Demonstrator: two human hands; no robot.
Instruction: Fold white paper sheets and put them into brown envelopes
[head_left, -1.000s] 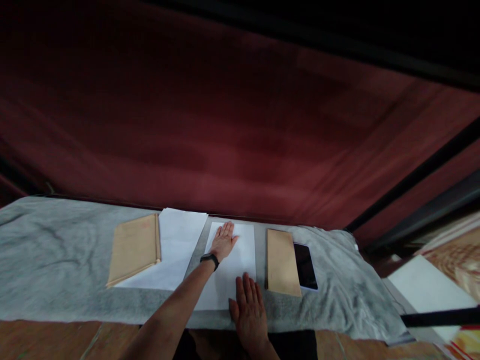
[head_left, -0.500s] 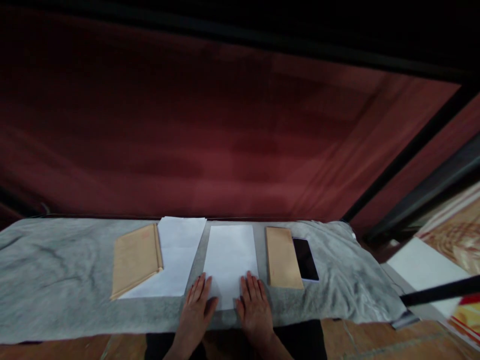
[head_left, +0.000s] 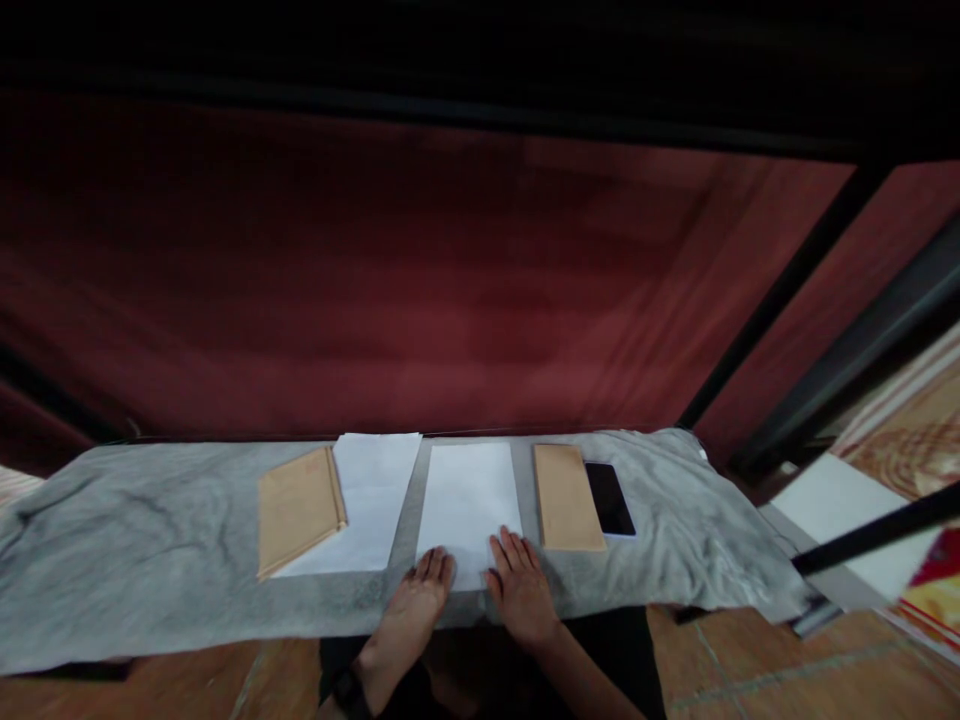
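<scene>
Single sheet: a white sheet of paper (head_left: 469,490) lies flat at mid-desk, just beyond the two hands, its long axis running near to far.
Hand-to-sheet relation: the two hands flank the near end, one at each long side; neither is clearly nearer, though the fingertips of the right reach slightly farther along.
Left hand (head_left: 414,608): palm down over the near left corner, fingers extended and close together, pinching nothing visible; a dark band (head_left: 349,690) circles the wrist.
Right hand (head_left: 523,597): palm down at the near right side, fingers extended and slightly parted, thumb set apart toward the sheet; nothing is seen pinched.
Left of the sheet: white papers (head_left: 379,505) lie across a narrow strip of cloth; brown envelopes (head_left: 298,508) rest over their left part, slanted.
Right of the sheet: a brown envelope (head_left: 568,500) lies apart, its long axis also near to far; a dark-screened phone (head_left: 610,500) adjoins its right side, and whether the two overlap cannot be told.
Support: a grey cloth (head_left: 165,545) covers the desk, wrinkled toward both ends.
Far side: a dark red panel (head_left: 420,300) stands behind the desk.
</scene>
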